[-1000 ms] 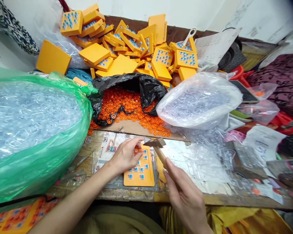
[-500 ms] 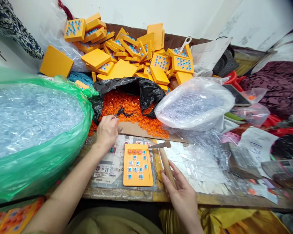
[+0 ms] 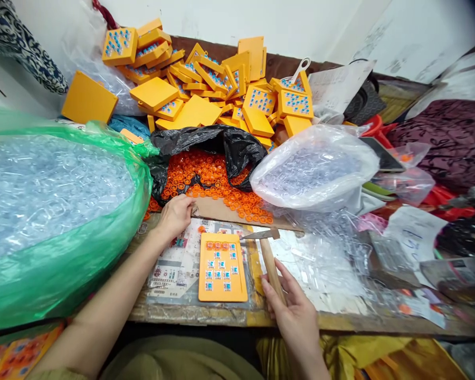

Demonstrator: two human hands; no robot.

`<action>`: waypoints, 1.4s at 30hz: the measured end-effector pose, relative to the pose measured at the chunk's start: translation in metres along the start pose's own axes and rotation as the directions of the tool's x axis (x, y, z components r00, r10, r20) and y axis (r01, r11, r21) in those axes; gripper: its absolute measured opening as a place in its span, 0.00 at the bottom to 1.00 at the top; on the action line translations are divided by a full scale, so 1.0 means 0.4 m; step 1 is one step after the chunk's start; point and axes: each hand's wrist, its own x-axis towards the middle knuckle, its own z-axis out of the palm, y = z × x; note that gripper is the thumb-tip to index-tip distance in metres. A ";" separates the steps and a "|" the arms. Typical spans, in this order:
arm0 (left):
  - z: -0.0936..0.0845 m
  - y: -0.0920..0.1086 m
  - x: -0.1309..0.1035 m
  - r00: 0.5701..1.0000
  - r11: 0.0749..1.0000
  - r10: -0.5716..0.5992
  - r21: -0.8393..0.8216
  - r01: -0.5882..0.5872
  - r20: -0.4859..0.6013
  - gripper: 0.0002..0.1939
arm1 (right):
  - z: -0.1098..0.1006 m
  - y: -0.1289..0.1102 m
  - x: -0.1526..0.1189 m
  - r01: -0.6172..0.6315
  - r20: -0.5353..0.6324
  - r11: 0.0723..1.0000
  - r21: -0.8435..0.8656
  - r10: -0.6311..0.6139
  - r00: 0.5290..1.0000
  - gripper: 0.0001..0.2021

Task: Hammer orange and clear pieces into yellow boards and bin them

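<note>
Fingers bent together, my left hand (image 3: 176,217) is at the near left edge of the loose orange rings (image 3: 247,205); whatever its fingertips hold is hidden. My right hand (image 3: 291,301) is wrapped round the wooden handle of a small hammer (image 3: 272,264), its metal head above the handle. Between the hands lies a yellow plate (image 3: 217,293) with blue-and-clear pieces and three orange pieces in its top row. A single orange ring (image 3: 201,229) rests just beyond the plate's top left corner.
A green bag (image 3: 138,211) of clear parts fills the left. Behind the rings is a black bag (image 3: 241,153), with a white bag (image 3: 360,179) of clear parts to its right. Many yellow plates (image 3: 198,112) are piled at the back. Loose clear parts lie at right.
My left hand has moved slightly down, nearer to me. A single orange ring now shows above the plate's top left corner. My right hand still holds the hammer in nearly the same place.
</note>
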 end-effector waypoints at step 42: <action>0.003 0.201 -0.247 0.972 0.843 0.215 -0.520 -0.136 0.093 0.25 | -0.053 0.024 -0.081 0.689 0.187 0.665 -0.288 -0.667 0.721 0.22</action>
